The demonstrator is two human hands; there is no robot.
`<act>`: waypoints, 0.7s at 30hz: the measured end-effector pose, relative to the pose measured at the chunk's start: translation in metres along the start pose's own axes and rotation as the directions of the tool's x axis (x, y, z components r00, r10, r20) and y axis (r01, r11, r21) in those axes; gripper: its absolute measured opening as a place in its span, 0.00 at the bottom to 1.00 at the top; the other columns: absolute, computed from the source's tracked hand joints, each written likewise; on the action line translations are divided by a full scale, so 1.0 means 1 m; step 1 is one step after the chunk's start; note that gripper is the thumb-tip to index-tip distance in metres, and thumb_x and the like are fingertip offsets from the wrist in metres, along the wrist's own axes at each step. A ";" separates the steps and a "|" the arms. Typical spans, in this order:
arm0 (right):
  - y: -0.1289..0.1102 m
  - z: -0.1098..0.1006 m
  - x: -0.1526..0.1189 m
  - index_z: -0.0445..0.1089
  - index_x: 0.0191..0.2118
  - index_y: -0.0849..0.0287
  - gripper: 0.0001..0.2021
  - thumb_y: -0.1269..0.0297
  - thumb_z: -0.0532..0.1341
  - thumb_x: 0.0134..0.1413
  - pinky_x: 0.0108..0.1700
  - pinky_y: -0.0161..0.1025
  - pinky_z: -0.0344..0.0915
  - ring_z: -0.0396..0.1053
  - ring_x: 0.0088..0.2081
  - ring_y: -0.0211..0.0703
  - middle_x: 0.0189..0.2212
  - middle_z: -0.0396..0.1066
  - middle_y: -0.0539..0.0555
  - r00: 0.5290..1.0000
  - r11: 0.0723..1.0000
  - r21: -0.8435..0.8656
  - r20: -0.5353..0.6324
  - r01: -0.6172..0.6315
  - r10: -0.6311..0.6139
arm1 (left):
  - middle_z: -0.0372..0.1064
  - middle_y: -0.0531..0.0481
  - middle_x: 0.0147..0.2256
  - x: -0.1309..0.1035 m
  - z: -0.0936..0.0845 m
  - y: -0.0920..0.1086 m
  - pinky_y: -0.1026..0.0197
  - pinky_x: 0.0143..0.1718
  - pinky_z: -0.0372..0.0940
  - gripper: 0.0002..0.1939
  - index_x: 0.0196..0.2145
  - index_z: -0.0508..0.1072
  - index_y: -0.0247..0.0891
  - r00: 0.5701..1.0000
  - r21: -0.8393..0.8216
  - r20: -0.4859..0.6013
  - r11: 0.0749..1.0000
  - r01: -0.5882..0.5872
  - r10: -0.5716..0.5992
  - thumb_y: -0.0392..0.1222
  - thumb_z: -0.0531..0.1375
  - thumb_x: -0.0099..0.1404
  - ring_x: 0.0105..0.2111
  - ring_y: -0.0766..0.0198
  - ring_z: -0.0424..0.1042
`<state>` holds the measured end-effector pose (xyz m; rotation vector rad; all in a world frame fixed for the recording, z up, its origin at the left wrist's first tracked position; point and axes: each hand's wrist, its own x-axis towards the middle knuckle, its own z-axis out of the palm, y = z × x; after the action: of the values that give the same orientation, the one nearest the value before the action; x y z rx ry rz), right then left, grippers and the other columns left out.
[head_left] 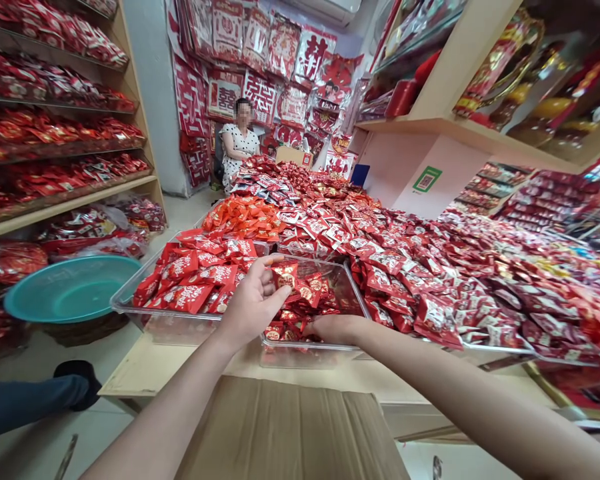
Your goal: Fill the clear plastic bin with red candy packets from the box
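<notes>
Small shiny red packets (307, 288) with gold round prints lie in a clear plastic bin (347, 280) in front of me. My left hand (260, 293) is at the bin's left side, fingers curled and thumb stretched toward the right. One upright red packet (284, 275) sits between its thumb and index finger. My right hand (327, 329) reaches low into the bin's front, over the packets. Its fingers are mostly hidden among them, so its grip does not show.
Matte red packets (180, 270) fill a bin to the left. Heaped packets (410, 267) cover the display behind and right. A cardboard box (290, 433) stands below me. A teal basin (80, 287) is at left. Someone's leg (35, 403) shows lower left; a person (240, 143) sits behind.
</notes>
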<state>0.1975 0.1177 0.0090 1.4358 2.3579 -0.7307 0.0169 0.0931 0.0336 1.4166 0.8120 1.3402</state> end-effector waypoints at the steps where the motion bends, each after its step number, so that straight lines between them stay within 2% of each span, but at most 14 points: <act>1: 0.000 0.000 0.002 0.74 0.31 0.55 0.12 0.75 0.59 0.39 0.34 0.34 0.62 0.69 0.33 0.43 0.34 0.74 0.52 0.998 0.998 -0.040 0.051 0.050 -0.048 | 0.69 0.49 0.38 0.000 0.000 0.000 0.57 0.40 0.65 0.21 0.47 0.59 0.43 1.000 -0.003 -0.001 1.000 0.000 0.000 0.35 0.57 0.56 0.35 0.64 0.71; 3: 0.000 0.001 0.006 0.73 0.33 0.56 0.13 0.77 0.57 0.40 0.37 0.35 0.62 0.69 0.36 0.43 0.38 0.73 0.53 0.984 0.987 -0.091 0.127 0.133 -0.121 | 0.70 0.49 0.38 0.000 0.000 -0.001 0.55 0.41 0.65 0.21 0.48 0.59 0.43 1.000 -0.013 -0.004 1.000 0.001 -0.001 0.35 0.57 0.56 0.36 0.63 0.71; 6: 0.001 0.002 0.008 0.73 0.32 0.57 0.12 0.76 0.55 0.44 0.36 0.35 0.61 0.68 0.34 0.42 0.36 0.73 0.53 0.980 0.987 -0.090 0.159 0.136 -0.120 | 0.70 0.49 0.38 0.001 -0.001 -0.002 0.55 0.41 0.65 0.21 0.47 0.59 0.43 1.000 -0.027 -0.004 1.000 0.001 -0.001 0.36 0.58 0.56 0.37 0.63 0.71; 10: 0.003 0.002 0.005 0.71 0.35 0.57 0.11 0.70 0.53 0.48 0.30 0.35 0.59 0.66 0.29 0.40 0.31 0.73 0.53 0.992 0.994 -0.082 0.106 0.078 -0.069 | 0.70 0.49 0.38 0.000 -0.001 -0.001 0.57 0.40 0.65 0.21 0.47 0.59 0.43 1.000 -0.008 -0.003 1.000 -0.007 0.007 0.36 0.57 0.56 0.36 0.64 0.71; 15: -0.003 -0.002 0.001 0.69 0.34 0.59 0.10 0.69 0.52 0.48 0.27 0.33 0.56 0.64 0.27 0.39 0.29 0.71 0.53 0.999 0.999 -0.054 0.038 -0.006 0.008 | 0.69 0.49 0.38 -0.001 -0.001 -0.001 0.58 0.38 0.66 0.21 0.48 0.59 0.42 1.000 0.015 -0.007 1.000 -0.004 0.004 0.36 0.58 0.56 0.34 0.64 0.71; 18: -0.008 -0.006 -0.002 0.69 0.36 0.59 0.11 0.70 0.54 0.45 0.27 0.33 0.56 0.65 0.29 0.41 0.31 0.71 0.54 0.998 0.998 -0.045 0.048 -0.046 0.048 | 0.70 0.49 0.37 0.000 0.000 -0.001 0.57 0.38 0.66 0.21 0.48 0.59 0.42 1.000 0.006 -0.015 1.000 -0.006 0.006 0.36 0.58 0.56 0.34 0.64 0.72; 21: -0.010 -0.006 -0.002 0.68 0.40 0.59 0.14 0.67 0.56 0.44 0.28 0.33 0.57 0.66 0.31 0.43 0.35 0.71 0.55 0.998 1.000 -0.022 0.066 -0.011 0.012 | 0.70 0.49 0.38 0.000 0.000 -0.001 0.57 0.39 0.66 0.21 0.48 0.59 0.42 1.000 -0.003 -0.014 1.000 -0.006 0.006 0.36 0.58 0.56 0.34 0.64 0.72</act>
<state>0.1896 0.1158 0.0179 1.3932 2.2989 -0.7356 0.0168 0.0936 0.0326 1.4098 0.8144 1.3568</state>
